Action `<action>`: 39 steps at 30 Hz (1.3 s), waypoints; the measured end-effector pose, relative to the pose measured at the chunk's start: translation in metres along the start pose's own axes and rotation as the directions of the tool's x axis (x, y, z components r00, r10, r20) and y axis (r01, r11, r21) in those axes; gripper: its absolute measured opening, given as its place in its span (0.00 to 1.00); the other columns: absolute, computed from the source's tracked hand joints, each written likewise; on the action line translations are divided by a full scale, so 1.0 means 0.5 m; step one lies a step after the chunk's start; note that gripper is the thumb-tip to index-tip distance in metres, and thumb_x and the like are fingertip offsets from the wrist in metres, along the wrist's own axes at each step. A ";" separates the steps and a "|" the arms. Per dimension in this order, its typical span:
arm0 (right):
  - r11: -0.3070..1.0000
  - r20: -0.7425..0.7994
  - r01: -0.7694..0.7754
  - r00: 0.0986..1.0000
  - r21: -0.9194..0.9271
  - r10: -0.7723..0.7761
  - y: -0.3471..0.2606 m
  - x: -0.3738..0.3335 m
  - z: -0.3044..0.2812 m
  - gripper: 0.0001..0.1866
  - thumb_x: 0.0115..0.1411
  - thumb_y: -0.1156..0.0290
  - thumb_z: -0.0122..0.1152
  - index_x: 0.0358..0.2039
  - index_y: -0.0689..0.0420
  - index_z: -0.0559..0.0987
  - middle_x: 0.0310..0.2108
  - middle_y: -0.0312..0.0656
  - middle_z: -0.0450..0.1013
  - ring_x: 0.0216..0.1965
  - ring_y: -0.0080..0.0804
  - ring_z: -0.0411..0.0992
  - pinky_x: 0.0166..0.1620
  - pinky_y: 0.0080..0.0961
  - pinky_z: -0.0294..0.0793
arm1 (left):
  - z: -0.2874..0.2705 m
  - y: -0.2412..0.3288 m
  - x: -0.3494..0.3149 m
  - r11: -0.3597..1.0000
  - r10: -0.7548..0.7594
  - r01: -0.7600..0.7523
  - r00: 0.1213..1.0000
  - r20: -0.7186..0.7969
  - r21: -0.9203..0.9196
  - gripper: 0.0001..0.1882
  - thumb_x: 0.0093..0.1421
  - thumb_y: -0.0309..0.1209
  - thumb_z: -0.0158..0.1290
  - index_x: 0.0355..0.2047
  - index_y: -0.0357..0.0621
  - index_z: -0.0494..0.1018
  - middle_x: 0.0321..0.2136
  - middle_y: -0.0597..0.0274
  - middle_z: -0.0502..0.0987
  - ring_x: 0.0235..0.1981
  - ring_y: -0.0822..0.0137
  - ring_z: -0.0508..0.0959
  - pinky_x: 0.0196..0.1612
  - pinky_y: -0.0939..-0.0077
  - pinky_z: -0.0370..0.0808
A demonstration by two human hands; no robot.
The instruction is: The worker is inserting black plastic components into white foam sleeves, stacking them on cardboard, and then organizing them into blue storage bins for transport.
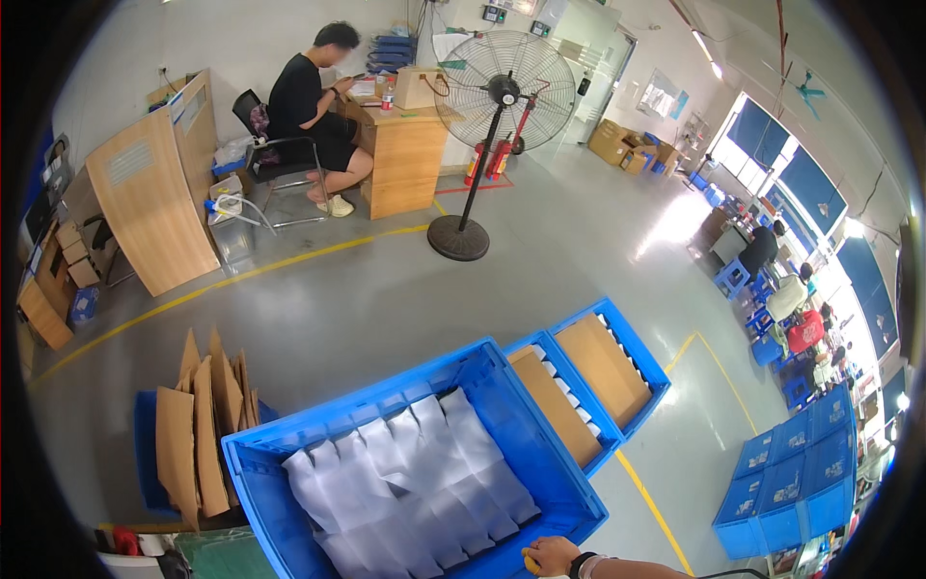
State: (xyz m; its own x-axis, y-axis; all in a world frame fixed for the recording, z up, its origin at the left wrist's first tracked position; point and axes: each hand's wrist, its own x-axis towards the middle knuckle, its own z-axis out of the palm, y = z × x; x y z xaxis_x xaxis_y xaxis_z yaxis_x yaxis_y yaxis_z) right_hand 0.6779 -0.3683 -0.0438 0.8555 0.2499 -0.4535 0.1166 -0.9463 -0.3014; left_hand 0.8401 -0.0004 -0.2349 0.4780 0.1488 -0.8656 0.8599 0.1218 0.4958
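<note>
A large blue plastic crate [362, 410] fills the lower middle of the view. In it lie rows of thin, whitish, translucent wrapped pieces [410, 478], packed side by side; what they wrap is hidden. My right hand [552, 557] is at the crate's near right corner, beside the rim, with a dark band on the wrist. Its fingers are curled closed, and a small bit of yellow shows at the fingertips; I cannot make out what it is. My left hand is out of view.
Two blue crates with cardboard on top [605, 372] stand beyond the large one. Cardboard sheets [198, 434] stand upright at left. Stacked blue crates [791, 473] are at right. A pedestal fan [458, 238] and a seated person [309, 106] at a desk are farther off.
</note>
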 end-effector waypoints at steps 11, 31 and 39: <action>0.999 -0.054 0.050 0.997 -0.015 -0.051 -0.003 0.008 -0.008 0.15 0.52 0.60 0.44 0.30 0.55 0.76 0.26 0.44 0.72 0.28 0.43 0.70 0.31 0.40 0.67 | -0.036 0.039 0.023 0.996 0.046 -0.038 0.995 0.094 -0.080 0.48 0.44 0.57 0.55 0.54 0.32 0.54 0.51 0.46 0.62 0.50 0.54 0.66 0.49 0.66 0.65; 0.981 -0.126 0.145 0.979 -0.127 -0.161 0.038 0.019 0.034 0.07 0.47 0.63 0.51 0.24 0.51 0.73 0.18 0.40 0.68 0.22 0.39 0.69 0.23 0.36 0.68 | -0.112 -0.210 0.000 0.949 -0.141 0.203 0.957 0.252 -0.241 0.47 0.44 0.58 0.54 0.53 0.33 0.56 0.50 0.47 0.64 0.49 0.55 0.66 0.49 0.66 0.66; 0.983 -0.145 0.159 0.974 -0.094 -0.172 0.009 0.033 0.006 0.05 0.44 0.67 0.52 0.20 0.53 0.74 0.17 0.39 0.67 0.22 0.38 0.68 0.24 0.33 0.68 | -0.137 -0.302 -0.081 0.948 -0.317 0.314 0.947 -0.053 -0.056 0.50 0.41 0.63 0.53 0.54 0.36 0.58 0.49 0.48 0.66 0.48 0.56 0.68 0.50 0.65 0.64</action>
State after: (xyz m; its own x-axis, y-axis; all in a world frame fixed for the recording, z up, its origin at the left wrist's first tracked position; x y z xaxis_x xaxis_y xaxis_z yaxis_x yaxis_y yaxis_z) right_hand 0.6909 -0.3680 -0.0551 0.8868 0.3761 -0.2685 0.2982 -0.9096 -0.2893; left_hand 0.6785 0.0422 -0.2699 0.1709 0.1544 -0.9731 0.9549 0.2174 0.2022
